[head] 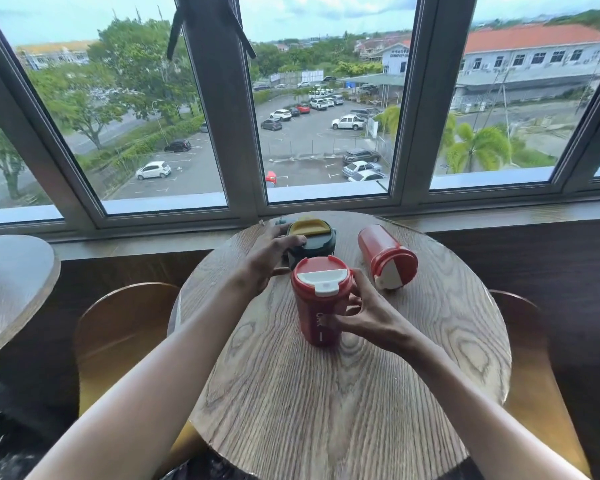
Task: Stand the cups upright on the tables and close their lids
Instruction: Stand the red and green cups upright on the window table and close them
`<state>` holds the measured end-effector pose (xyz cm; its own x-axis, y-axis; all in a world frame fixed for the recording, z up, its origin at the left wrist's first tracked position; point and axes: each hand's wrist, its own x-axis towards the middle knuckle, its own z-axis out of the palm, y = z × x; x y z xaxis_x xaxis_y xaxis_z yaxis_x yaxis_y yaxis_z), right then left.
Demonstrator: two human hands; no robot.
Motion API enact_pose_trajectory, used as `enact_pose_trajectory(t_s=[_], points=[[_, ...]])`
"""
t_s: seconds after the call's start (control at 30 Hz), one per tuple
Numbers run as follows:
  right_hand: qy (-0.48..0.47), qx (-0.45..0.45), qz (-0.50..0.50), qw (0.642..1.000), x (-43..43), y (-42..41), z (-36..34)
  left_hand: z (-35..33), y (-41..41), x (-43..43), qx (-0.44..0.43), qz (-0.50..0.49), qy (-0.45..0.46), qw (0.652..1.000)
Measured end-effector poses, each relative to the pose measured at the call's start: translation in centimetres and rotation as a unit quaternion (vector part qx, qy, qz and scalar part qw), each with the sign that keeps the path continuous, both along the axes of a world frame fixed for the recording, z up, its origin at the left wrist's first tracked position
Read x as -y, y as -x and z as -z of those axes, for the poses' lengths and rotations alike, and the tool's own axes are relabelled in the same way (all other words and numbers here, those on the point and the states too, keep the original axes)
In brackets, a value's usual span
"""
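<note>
Right hand (362, 315) wraps the near red cup (321, 301) at mid-body, thumb in front, fingers curled behind it. Cup is upright at desk centre, white flap lid (323, 280) lying flat on top. Left hand (269, 252) reaches to 11 o'clock, fingers spread and touching the side of the dark green cup (312, 242); can't tell if it's a firm grip. Green cup stands upright directly behind the red one, yellow lid (309, 226) on top, whether it's fully seated is unclear. Second red cup (385, 256) lies on its side at 1 o'clock, apart from both hands, lid end toward the camera, its white flap (390, 277) looks part open. Round wooden desk (326, 393) carries all three. Wooden chairs (118, 327) at 9 and 3 o'clock, second desk (11, 282) far at 9 o'clock, window (222, 116) at 12 o'clock.
</note>
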<state>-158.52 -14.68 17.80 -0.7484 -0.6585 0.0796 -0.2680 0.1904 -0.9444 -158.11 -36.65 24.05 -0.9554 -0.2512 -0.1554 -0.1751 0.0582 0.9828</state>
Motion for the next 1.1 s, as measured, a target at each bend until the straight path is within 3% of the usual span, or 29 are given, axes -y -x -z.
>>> enact_pose_trajectory(t_s=[0.17,0.3,0.4,0.5,0.57,0.63,0.83,1.1], points=[[0.047,0.026,0.012,0.998,-0.8,-0.3,-0.9,0.0,-0.2,-0.3,-0.011,0.0,-0.002,1.0],[0.137,-0.034,0.17,0.975,-0.4,1.3,-2.8,0.3,-0.5,-0.9,-0.03,-0.007,0.006,1.0],[0.056,-0.13,0.286,0.948,-0.4,3.4,-4.3,0.6,-0.4,-1.3,-0.044,-0.015,0.015,0.999],[-0.153,-0.181,0.355,0.904,-1.1,5.7,-4.3,0.9,-0.2,-1.3,-0.053,-0.032,0.022,0.998],[-0.242,-0.136,0.359,0.891,-1.5,6.3,-3.6,1.1,-0.2,-1.4,-0.058,-0.037,0.021,0.997],[-0.258,-0.101,0.35,0.895,-1.6,6.4,-2.3,1.2,-0.2,-1.6,-0.062,-0.041,0.017,0.997],[-0.155,-0.116,0.358,0.913,-1.1,6.1,-0.5,1.1,-0.3,-1.8,-0.075,-0.054,0.01,0.996],[-0.146,-0.153,0.31,0.927,-2.1,6.8,-4.9,0.9,-0.3,-2.0,-0.082,-0.052,0.001,0.995]])
